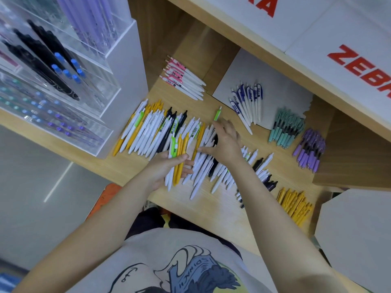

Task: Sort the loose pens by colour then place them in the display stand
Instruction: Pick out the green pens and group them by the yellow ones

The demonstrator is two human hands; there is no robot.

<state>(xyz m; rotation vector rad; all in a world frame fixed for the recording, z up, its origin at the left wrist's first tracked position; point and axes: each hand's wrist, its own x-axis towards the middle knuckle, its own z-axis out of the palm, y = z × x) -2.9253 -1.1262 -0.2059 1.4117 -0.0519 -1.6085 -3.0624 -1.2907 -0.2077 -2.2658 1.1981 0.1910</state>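
1. My left hand point(169, 166) grips a small bundle of pens point(176, 163): mostly yellow, one with a green clip, at least one white. Fingers curl round the barrels, thumb across the top. The bundle stands roughly upright in the frame, just above the shelf.
2. My right hand point(225, 140) lies palm down on the middle of the loose pile point(169, 132), fingers spread and fairly straight, holding nothing. Thumb points toward my left hand.
3. The loose pile is a mix of white, yellow and black pens with some green clips, fanned across the wooden shelf point(211, 199) from the left edge to past my right wrist.
4. One green-clip pen point(218, 113) lies alone just beyond my right fingertips.
5. Sorted groups on the shelf, all apart from the pile: pink-clip pens point(183, 80) at the back left, blue-clip pens point(247, 102) on a grey sheet point(281, 89), teal pens point(285, 127), purple pens point(310, 151) at the far right, yellow pens point(295, 205) at the near right.
6. The clear acrylic display stand point(63, 70) sits at the left, tiered. Its compartments hold lilac pens at the top, black pens with blue ends in the middle, and blurred pens in the lower rows.
7. White panels with red lettering point(359, 66) run above the shelf.
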